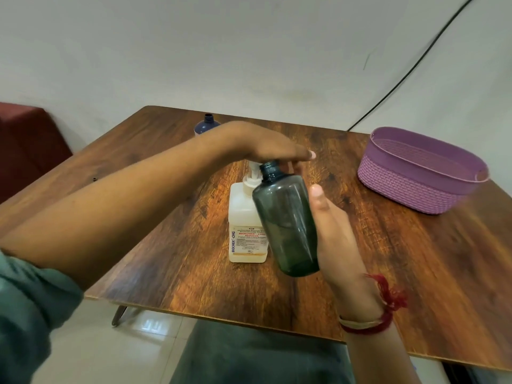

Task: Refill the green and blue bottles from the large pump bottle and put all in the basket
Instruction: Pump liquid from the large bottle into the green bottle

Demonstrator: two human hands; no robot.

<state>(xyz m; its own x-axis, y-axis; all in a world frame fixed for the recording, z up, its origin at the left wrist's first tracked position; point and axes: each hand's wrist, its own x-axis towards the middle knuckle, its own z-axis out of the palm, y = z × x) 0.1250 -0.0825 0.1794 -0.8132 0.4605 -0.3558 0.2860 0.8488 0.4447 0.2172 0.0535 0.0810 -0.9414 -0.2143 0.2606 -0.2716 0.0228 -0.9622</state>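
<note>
My right hand holds the uncapped dark green bottle, tilted with its open neck up against the pump spout. The large white pump bottle stands mid-table behind it, its label facing me. My left hand lies flat on top of the pump head, fingers stretched out to the right. The blue bottle, also uncapped, stands at the far edge of the table, partly hidden behind my left wrist. The purple woven basket sits at the right with nothing visible inside it.
The wooden table ends close to me, with tiled floor below. A white wall with a black cable rises behind it. A dark red seat stands at the far left.
</note>
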